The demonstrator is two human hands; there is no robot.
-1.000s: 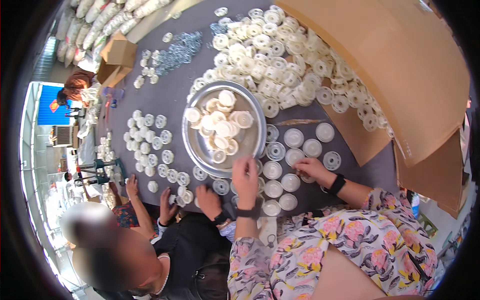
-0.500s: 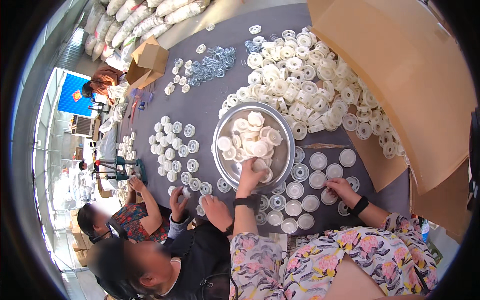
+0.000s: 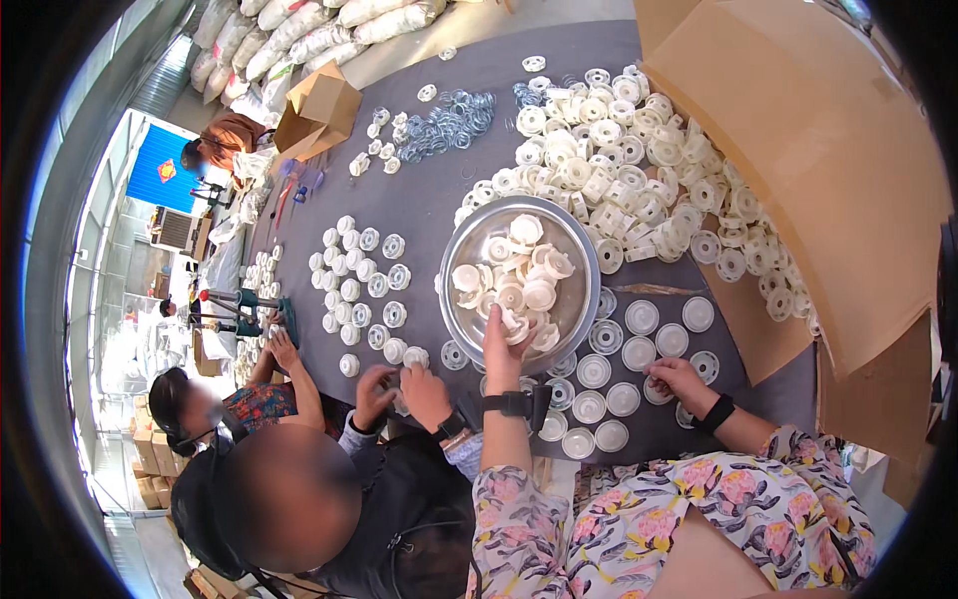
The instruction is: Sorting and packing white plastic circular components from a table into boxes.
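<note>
A metal bowl point(image 3: 454, 299) holds a heap of small white plastic caps point(image 3: 539, 294). My left hand point(image 3: 504, 351) reaches over its near rim, fingers and thumb closed round a cap at the heap's near side. To the right, my right hand point(image 3: 679, 381) stays low over the table with its fingertips drawn together; whether something small is in them is hidden. Beneath those fingertips lies a white disc point(image 3: 658, 395). Rows of round white parts point(image 3: 593, 371) lie between my hands, some with flat white tops, others showing a ringed face.
A large pile of white plastic wheels point(image 3: 609, 150) spreads behind the bowl, against an open cardboard box point(image 3: 798, 150). Metal springs point(image 3: 454, 120) lie at the far left. Beside me, a co-worker's hands point(image 3: 414, 391) handle parts near more white pieces point(image 3: 349, 265). Hand presses point(image 3: 239, 309) stand farther left.
My left hand has shifted slightly among the caps, its fingers now pointing more upward. My right hand has hardly moved. The co-worker's hands have come closer together. The whole view has shifted a little.
</note>
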